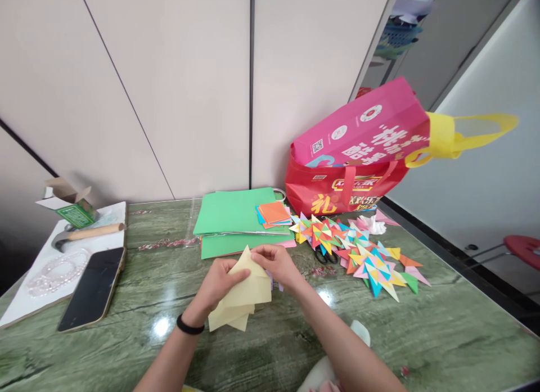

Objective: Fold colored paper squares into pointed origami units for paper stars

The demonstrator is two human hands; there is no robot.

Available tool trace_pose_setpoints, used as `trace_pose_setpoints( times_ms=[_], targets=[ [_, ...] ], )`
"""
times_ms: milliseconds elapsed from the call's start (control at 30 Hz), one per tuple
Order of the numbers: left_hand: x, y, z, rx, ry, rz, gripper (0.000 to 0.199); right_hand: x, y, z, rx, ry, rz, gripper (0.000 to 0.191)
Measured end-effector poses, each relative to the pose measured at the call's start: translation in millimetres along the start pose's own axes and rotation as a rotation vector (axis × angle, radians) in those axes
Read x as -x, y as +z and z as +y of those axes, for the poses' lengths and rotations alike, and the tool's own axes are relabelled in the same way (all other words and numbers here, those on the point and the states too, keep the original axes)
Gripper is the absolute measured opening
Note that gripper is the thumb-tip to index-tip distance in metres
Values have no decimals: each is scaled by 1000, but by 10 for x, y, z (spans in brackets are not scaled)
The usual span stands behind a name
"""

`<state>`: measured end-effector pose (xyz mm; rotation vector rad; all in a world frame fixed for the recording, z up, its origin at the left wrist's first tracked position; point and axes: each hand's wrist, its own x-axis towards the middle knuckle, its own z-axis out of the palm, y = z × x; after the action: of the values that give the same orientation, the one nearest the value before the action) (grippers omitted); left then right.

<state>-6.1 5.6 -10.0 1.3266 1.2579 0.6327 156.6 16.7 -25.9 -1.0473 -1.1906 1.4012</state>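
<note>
A pale yellow paper [253, 288], folded to a point at its top, is held up between both hands. My left hand [221, 279], with a black band at the wrist, pinches its left side with the thumb in front. My right hand [276, 262] grips the right edge near the tip. Beneath it, more pale yellow sheets [232, 318] lie on the green table. Some purple paper shows just behind the held piece, mostly hidden.
Green sheets [236, 209] carry small orange squares [274, 212]. Colourful folded stars [375, 268] and black scissors [325, 257] lie right, before a red bag [312, 184]. A phone [95, 288], beads [59, 273], a wooden-handled tool [97, 231] and a small box [76, 212] are left.
</note>
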Motion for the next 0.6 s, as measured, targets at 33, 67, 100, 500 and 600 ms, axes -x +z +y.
trace_pose_setpoints(
  times_ms=[33, 67, 100, 500, 600],
  targets=[
    [-4, -7, -8, 9, 0, 2, 36, 0, -7, -1, -9, 5, -15, 26],
    [-8, -12, -14, 17, 1, 1, 37, 0, -14, 0, -16, 11, -24, 27],
    [-10, -17, -18, 23, 1, -5, 37, -1, -20, 1, -18, 16, -24, 29],
    [9, -11, 2, 153, -53, -61, 39, 7, -17, -14, 7, 7, 55, 23],
    [11, -14, 2, 185, -68, -73, 40, 2, -20, 0, 28, -33, 41, 22]
  ],
)
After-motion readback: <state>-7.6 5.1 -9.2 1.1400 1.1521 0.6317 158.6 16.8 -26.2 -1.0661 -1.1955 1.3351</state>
